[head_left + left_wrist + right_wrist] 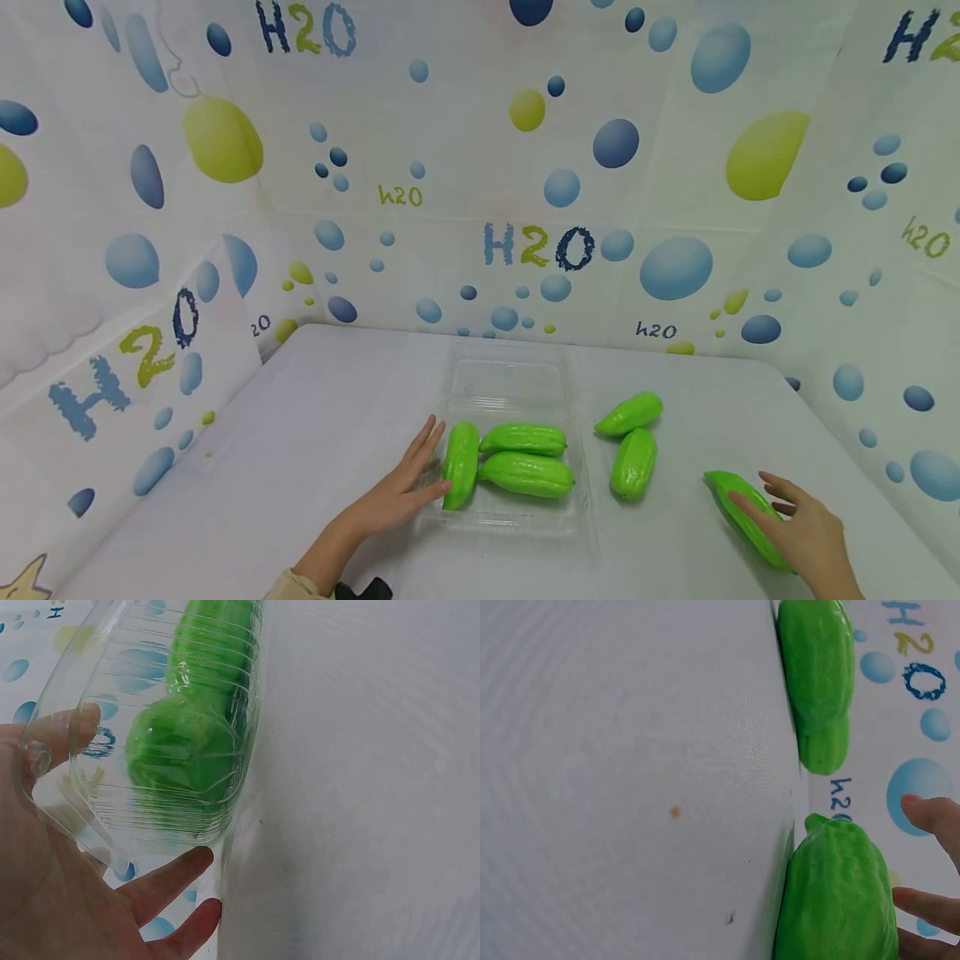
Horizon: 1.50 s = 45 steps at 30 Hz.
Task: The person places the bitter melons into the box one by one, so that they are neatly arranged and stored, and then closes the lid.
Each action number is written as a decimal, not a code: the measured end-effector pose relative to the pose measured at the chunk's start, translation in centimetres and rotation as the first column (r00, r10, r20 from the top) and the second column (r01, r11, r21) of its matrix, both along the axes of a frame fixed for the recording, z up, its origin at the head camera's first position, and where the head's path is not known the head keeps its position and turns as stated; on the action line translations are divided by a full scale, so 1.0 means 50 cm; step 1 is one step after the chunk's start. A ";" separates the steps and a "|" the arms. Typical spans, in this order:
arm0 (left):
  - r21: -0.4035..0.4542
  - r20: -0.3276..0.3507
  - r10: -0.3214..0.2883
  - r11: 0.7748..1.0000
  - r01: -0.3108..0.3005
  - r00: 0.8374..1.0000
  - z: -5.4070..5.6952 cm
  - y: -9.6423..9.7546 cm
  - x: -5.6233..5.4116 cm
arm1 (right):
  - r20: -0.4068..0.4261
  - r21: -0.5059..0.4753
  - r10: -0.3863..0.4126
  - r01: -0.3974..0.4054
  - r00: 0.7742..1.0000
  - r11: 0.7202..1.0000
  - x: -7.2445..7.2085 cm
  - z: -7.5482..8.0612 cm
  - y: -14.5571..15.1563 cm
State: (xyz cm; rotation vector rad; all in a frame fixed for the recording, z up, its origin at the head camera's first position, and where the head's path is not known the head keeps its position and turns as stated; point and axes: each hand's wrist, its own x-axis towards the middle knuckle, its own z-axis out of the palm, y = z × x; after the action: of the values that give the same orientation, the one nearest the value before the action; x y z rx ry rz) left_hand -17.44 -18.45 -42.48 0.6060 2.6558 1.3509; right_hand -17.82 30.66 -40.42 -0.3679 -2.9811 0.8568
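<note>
In the head view my left hand is at the left side of a clear plastic clamshell box, its fingers spread. The left wrist view has its thumb and fingers around the box's corner, fingertips right at the wall. Inside the box lie three glossy green ridged gourds: one upright along the left, two crosswise beside it. At the right, my right hand hovers over another green gourd, fingers loosely bent and parted; the right wrist view puts fingertips right at its upper side.
Two more green gourds, one farther back and one nearer, lie end to end between the box and my right hand. The box's lid lies folded back on the white table. A printed curtain hangs behind.
</note>
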 end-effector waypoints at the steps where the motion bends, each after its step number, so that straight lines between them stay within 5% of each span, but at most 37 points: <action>1: 0.000 0.000 -0.001 1.000 0.001 1.000 0.000 0.000 0.000 | 0.012 0.002 0.012 -0.012 1.000 1.000 0.000 0.000 0.001; 6: -0.001 -0.002 -0.001 1.000 0.001 1.000 0.000 0.000 0.000 | 0.044 0.022 0.071 -0.072 0.997 0.997 -0.002 -0.003 0.005; 19: -0.007 -0.004 0.002 1.000 -0.002 1.000 -0.001 0.000 -0.001 | 0.126 0.036 0.081 -0.086 0.989 0.996 0.003 -0.010 0.015; 45: 0.001 0.003 0.001 1.000 -0.001 1.000 0.000 -0.001 -0.002 | -0.024 -0.011 0.025 -0.025 0.999 1.000 0.006 0.009 0.004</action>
State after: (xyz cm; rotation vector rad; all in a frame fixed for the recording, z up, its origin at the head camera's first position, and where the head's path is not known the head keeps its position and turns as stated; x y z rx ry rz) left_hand -17.53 -18.49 -42.49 0.6032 2.6539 1.3518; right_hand -17.52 30.87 -39.98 -0.3189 -2.9670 0.8739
